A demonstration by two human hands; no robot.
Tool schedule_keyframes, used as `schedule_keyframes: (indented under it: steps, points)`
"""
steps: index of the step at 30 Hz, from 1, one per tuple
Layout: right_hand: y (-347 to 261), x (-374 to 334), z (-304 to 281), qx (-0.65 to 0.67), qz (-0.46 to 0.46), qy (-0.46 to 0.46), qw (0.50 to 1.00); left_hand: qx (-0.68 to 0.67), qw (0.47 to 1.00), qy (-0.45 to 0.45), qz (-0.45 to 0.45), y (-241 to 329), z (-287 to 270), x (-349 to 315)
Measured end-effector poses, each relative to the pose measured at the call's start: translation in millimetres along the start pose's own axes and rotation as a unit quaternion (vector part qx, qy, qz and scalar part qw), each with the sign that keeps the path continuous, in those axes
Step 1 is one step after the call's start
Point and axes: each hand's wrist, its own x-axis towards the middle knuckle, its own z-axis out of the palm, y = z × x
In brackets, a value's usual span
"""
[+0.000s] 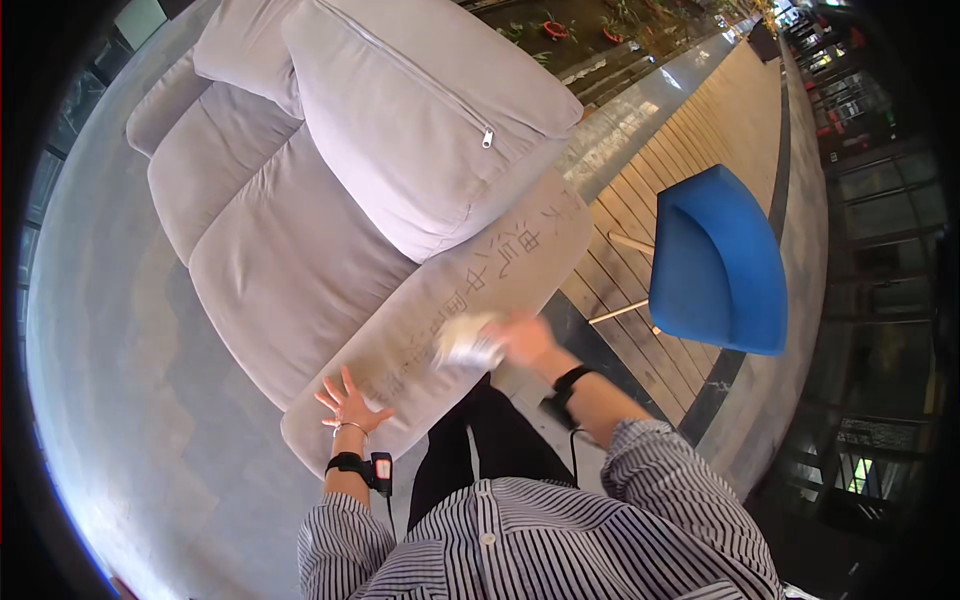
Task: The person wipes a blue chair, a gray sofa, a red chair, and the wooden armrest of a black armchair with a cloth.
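This looks like a lounge or lobby area opening onto a terrace, not a private room. A big grey sofa (290,220) with a loose zipped cushion (420,110) stands on smooth grey flooring (120,400). Off its right end, a blue tub chair (715,260) sits on pale wooden decking (690,140) edged by a dark border strip. Beyond the decking's far edge, planters with red pots (555,30) line up, and along the right there are dark glass shopfront-like panels (880,200).
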Motion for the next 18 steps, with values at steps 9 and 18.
schedule_keyframes:
  steps: [9,18]
  points:
    - [174,40,-109,-0.010,0.471,0.299,0.830,0.016,0.995,-0.044,-0.087,31,-2,19]
    - [115,111,-63,-0.286,0.162,-0.003,0.945,0.016,0.993,-0.040,-0.111,32,3,24]
